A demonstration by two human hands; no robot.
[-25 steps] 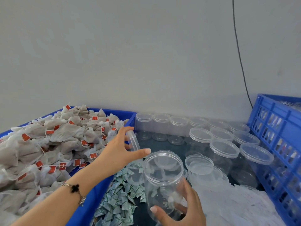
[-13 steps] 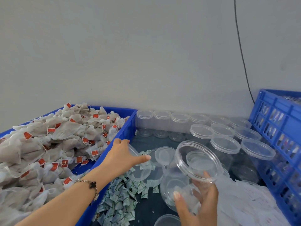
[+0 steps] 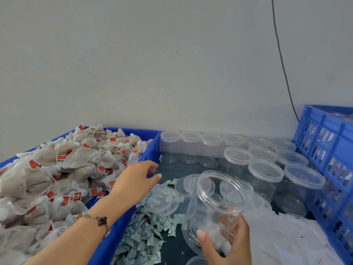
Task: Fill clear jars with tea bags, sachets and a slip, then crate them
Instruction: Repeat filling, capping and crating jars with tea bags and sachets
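Dark tabletop (image 3: 177, 169), plain grey wall (image 3: 152, 64)

One open jar (image 3: 215, 209) is held at lower centre. About eleven lidded jars (image 3: 265, 171) stand in rows at centre right; those at the back are hard to separate. Three or so loose lids (image 3: 191, 183) lie at centre. Two blue bins show: one tub (image 3: 152, 148) at left, one slatted crate (image 3: 328, 148) at right. Tea bags (image 3: 76, 165) and green sachets (image 3: 141, 238) are heaped beyond counting. Two hands appear: left hand (image 3: 133, 182), right hand (image 3: 229, 243). One bracelet (image 3: 99, 221) and one cable (image 3: 282, 60) are visible.
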